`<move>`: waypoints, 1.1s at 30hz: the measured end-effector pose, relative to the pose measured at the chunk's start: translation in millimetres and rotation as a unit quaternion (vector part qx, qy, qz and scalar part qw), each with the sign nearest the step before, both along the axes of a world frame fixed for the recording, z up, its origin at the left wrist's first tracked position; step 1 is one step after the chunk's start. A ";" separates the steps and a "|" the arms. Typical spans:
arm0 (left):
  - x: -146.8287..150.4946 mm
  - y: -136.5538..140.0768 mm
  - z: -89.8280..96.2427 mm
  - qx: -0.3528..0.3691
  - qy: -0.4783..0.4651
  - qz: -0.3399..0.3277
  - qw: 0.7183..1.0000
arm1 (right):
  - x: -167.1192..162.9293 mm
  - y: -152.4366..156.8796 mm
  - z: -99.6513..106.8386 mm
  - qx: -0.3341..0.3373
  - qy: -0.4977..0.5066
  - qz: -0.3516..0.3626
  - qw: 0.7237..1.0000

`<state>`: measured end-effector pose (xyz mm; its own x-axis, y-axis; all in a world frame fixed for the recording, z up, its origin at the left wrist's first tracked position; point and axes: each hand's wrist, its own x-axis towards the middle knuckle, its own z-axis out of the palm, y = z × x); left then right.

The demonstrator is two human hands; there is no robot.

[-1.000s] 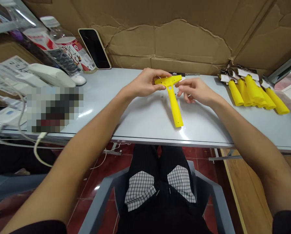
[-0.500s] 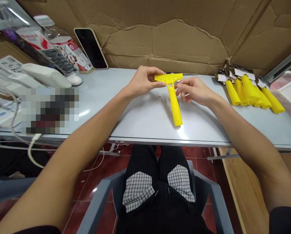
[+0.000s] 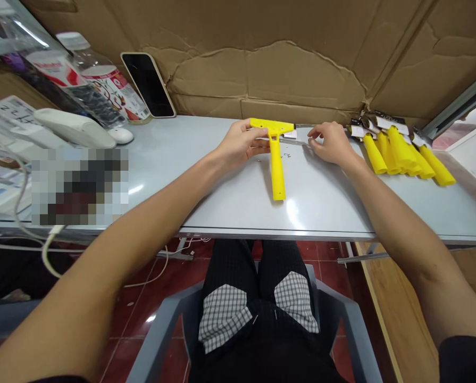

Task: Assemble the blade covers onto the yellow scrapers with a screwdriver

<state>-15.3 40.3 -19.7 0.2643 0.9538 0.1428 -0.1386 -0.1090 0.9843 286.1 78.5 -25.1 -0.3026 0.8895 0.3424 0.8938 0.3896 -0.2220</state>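
Surface: grey-white tabletop [image 3: 230, 213], its near edge running just beyond the seated person's dark trousers [image 3: 238, 266]. Centre, nearer the far edge than the near: yellow T-shaped plastic tool [image 3: 277, 165], stem pointing to the near edge, crossbar roughly parallel to the far edge. Its shadow suggests it is held off the surface.

Left hand [image 3: 241, 141]: pinching the left half of the crossbar, thumb on the near face; most fingers pass behind. Small shiny metal pieces [image 3: 287, 155] lie just right of the stem.

Key relation: tool lies left of the right hand [image 3: 332, 142], with a clear gap; left hand is the nearer, touching. A thin silver metal strip [image 3: 295, 142] spans that gap, roughly parallel to the far edge. Right fingers are curled at its right end; grip or mere contact, cannot tell. Strip's left end hidden behind the stem.

Far right corner: bundled yellow tubular plastic handles [image 3: 401, 149], overlapping, count uncertain. Left end: pixelated patch, contents unreadable. Beyond far edge: brown cardboard sheet [image 3: 301, 69].
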 end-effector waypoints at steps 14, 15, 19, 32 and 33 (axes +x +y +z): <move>10.1 -8.8 -0.1 -0.059 -0.004 -0.003 0.998 | 28.3 25.7 -15.0 -0.030 -0.025 -0.027 0.999; 10.1 -9.2 0.5 -0.061 -0.004 -0.001 0.998 | 30.5 27.6 -15.4 -0.030 -0.024 -0.032 0.999; 11.1 -11.4 4.1 -0.068 -0.002 0.006 0.998 | 32.6 29.5 -16.5 -0.023 -0.027 -0.033 0.999; 6.0 -7.4 4.3 -0.058 -0.002 0.019 0.998 | 20.6 21.4 -9.6 -0.036 0.001 -0.030 0.999; 5.8 -7.4 4.3 -0.057 -0.001 0.018 0.998 | 20.1 20.9 -9.1 -0.036 0.001 -0.032 0.999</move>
<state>-9.5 32.9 -15.4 0.2301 0.9726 0.0329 -0.1396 -0.0005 0.9902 306.2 99.4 -34.2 -0.2442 0.9292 0.2774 0.9159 0.3150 -0.2489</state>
